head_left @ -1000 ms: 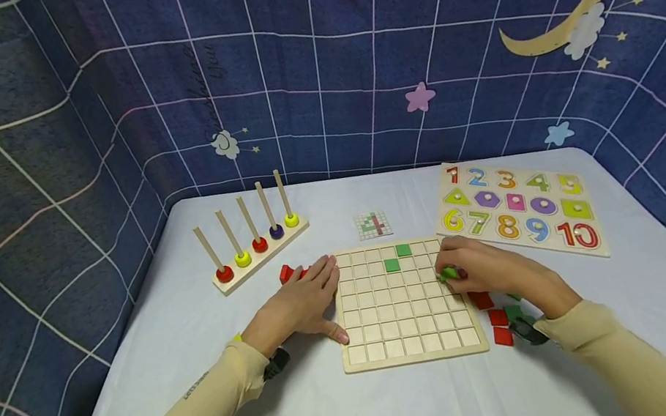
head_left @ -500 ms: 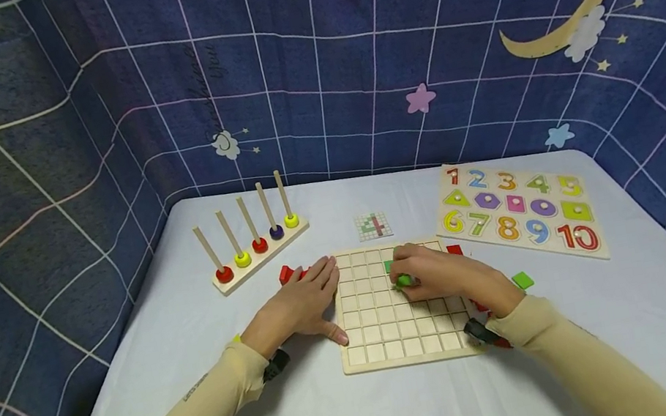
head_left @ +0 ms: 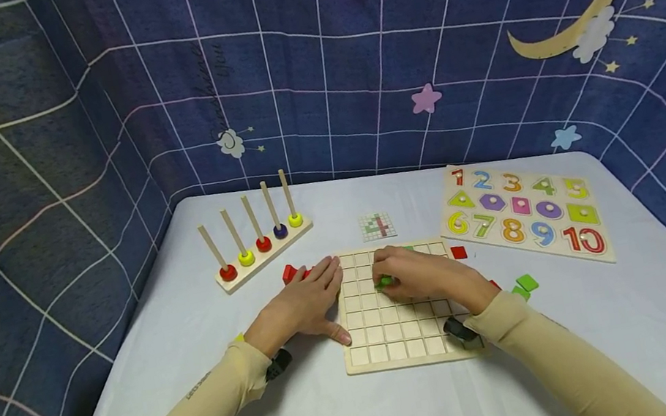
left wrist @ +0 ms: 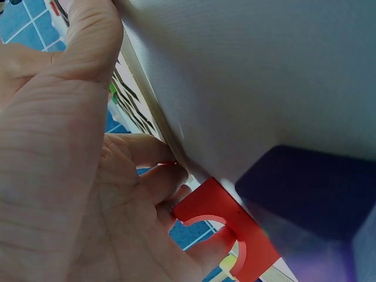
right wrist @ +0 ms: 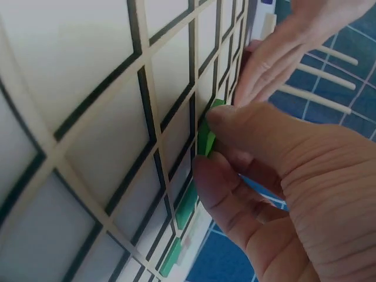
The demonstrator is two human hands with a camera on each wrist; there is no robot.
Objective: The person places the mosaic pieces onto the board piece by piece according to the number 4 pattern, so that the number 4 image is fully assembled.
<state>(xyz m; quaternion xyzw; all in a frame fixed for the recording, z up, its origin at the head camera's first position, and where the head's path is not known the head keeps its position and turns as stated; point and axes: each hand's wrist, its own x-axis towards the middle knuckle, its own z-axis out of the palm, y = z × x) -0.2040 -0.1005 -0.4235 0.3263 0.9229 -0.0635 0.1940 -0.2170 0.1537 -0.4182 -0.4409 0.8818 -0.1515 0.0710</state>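
the right hand (head_left: 422, 278) pinches a green tile (head_left: 384, 281) between thumb and fingertips, low over the upper middle squares of the wooden grid board (head_left: 395, 334); whether the tile already sits in a square is hard to tell. the left hand (head_left: 300, 307) lies flat with relaxed fingers against the board's left edge, grasping nothing, beside a red piece (head_left: 289, 273).

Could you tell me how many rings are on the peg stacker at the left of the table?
5, one at the foot of each peg on the stacker: red ring, yellow ring, red ring, purple ring, yellow ring. None looks hidden.
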